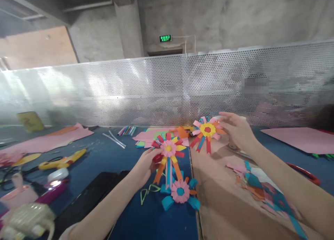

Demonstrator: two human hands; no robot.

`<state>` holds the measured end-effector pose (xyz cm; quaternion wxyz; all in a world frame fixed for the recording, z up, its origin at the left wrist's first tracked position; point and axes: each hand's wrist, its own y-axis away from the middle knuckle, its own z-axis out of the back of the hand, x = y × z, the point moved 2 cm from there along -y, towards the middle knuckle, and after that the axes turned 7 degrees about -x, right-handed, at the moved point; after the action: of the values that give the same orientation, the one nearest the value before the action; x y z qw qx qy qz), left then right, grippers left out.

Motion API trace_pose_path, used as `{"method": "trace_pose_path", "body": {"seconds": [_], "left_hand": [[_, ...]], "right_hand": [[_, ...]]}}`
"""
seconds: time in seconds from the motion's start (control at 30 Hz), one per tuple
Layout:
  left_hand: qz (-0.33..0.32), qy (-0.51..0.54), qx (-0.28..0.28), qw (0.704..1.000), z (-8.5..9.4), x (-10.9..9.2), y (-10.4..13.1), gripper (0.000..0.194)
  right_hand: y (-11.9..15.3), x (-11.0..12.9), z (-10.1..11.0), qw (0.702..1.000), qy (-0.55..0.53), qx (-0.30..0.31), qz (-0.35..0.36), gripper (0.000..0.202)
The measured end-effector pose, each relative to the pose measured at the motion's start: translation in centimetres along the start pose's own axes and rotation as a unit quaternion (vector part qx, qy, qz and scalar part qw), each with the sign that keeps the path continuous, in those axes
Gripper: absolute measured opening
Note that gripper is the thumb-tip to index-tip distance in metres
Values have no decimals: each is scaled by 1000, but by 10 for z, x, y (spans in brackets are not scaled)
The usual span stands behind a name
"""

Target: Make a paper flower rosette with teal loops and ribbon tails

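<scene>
My left hand is closed on the edge of a paper flower with a pink ruffled middle, a yellow dot, multicoloured petals and hanging paper strips. Farther right, my right hand pinches the right side of another paper flower with a yellow ruffled middle, a red centre and red and blue strips below. Both flowers are raised, facing me. Beneath the left one, a third paper flower with a pink disc and blue loops lies on the blue tabletop. Something red beside my left fingers is partly hidden.
Paper scraps lie on a brown board under my right arm. A yellow glue gun, glue sticks, markers and pink sheets surround the work. A perforated metal screen stands behind.
</scene>
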<state>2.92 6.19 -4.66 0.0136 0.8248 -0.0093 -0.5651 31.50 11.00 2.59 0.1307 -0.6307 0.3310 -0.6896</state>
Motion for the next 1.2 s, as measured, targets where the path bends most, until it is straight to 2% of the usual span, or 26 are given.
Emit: {"method": "trace_pose_path", "body": {"seconds": [0.2,0.33,0.53,0.87,1.0,1.13,1.2], "left_hand": [[76,48,15,996,-4,-7,3,13],[82,72,38,993,-7,-10,5,17],[94,116,44,988,-8,-14,5,27],[142,149,27,978,-8,-17,9,37],[133,187,-21,973,9,-35,7,43],[41,244,-40,968,36,-56,-2,35],[13,253,-32,967,45,-61,-6,27]], "right_hand": [[-2,15,2,1000,-25,-8,14,27],[-2,14,2,999,-41,1,-5,25],[-1,14,-2,998,-59,18,-23,27],[3,18,-3,1000,8,7,-23,23],[0,18,1,1000,7,-13,-24,24],[-2,20,4,999,4,-32,-18,22],[-1,21,3,999,3,-38,-29,20]]}}
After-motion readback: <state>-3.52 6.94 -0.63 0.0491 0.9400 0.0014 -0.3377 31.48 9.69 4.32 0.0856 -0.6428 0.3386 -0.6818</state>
